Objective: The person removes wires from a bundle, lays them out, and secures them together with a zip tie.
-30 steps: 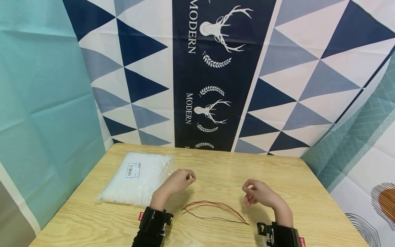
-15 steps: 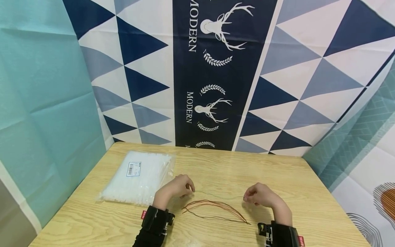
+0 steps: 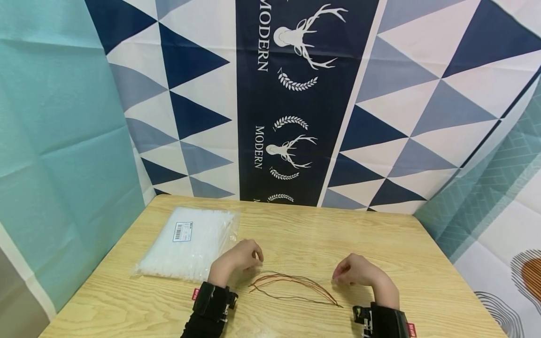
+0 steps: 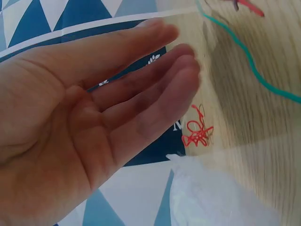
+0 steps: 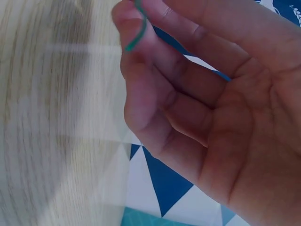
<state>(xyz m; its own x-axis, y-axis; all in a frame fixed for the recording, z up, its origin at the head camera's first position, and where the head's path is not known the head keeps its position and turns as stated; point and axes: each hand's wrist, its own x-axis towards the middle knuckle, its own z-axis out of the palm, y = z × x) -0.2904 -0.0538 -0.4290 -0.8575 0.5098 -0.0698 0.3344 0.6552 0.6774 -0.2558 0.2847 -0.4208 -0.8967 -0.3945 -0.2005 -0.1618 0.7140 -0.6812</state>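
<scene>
In the right wrist view a short end of green wire [image 5: 142,29] crosses the fingertips of my right hand [image 3: 357,271], which pinches it. My left hand [image 3: 237,259] stays a little above the table, beside the bag, with its fingers loosely bent and nothing between them. The green wire [image 4: 249,59] runs past those fingers without touching them in the left wrist view. Below and between both hands, a loose bundle of several thin red and brown wires [image 3: 291,278] lies curved on the table. From the head, the green wire is barely visible against the wood.
A clear plastic bag [image 3: 203,239] packed with white pieces, with a barcode label [image 3: 182,232], lies at the left of the wooden table [image 3: 380,234]. A small red tangle [image 4: 197,134] shows near the table's far edge in the left wrist view. Patterned cloth [image 3: 291,103] hangs behind.
Both hands have come down and nearer, lowering the green wire from above the bundle. The left fingers have let go of their end; the right hand keeps its own.
</scene>
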